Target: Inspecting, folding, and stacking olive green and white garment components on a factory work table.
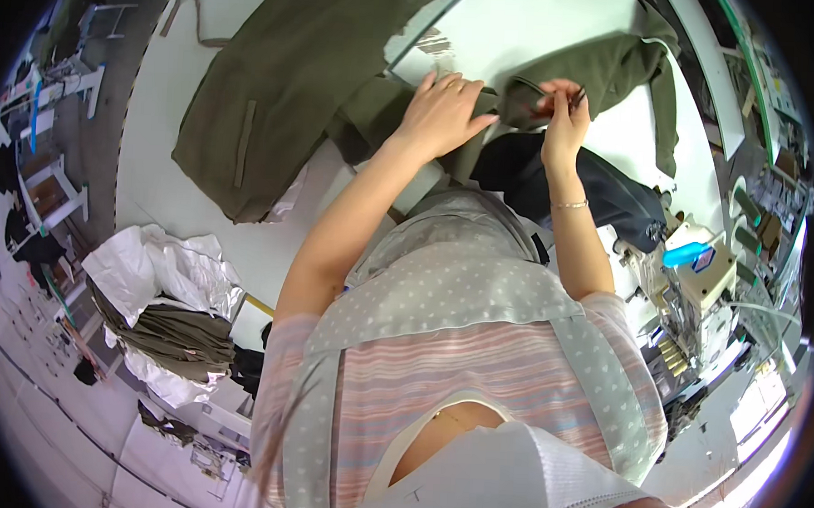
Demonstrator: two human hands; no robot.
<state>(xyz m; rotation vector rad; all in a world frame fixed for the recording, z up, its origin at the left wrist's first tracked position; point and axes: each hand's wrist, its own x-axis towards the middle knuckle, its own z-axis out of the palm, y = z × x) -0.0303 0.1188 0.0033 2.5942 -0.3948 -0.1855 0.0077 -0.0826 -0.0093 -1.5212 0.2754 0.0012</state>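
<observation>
My left hand (442, 115) lies with fingers stretched out over a folded piece of olive-green cloth (377, 107) on the white table (275, 257). To its right, my right hand (565, 120) is closed in a pinch, slightly blurred. A small dark pointed tool (577, 98) pokes out of its fingers; its exact kind is too small to tell. Just beside that hand is the opening of an olive-green garment part (606, 67), perhaps a sleeve. A large olive-green garment piece (250, 93) is spread out to the left. Black cloth (601, 185) lies below my right wrist.
A sewing machine (706, 272) with a bright blue piece (686, 254) on it stands at the right. At the lower left, a stack of olive cloth (176, 335) sits in crinkled silvery-white wrapping (166, 266). A thin olive strap (197, 18) lies at the far left of the table.
</observation>
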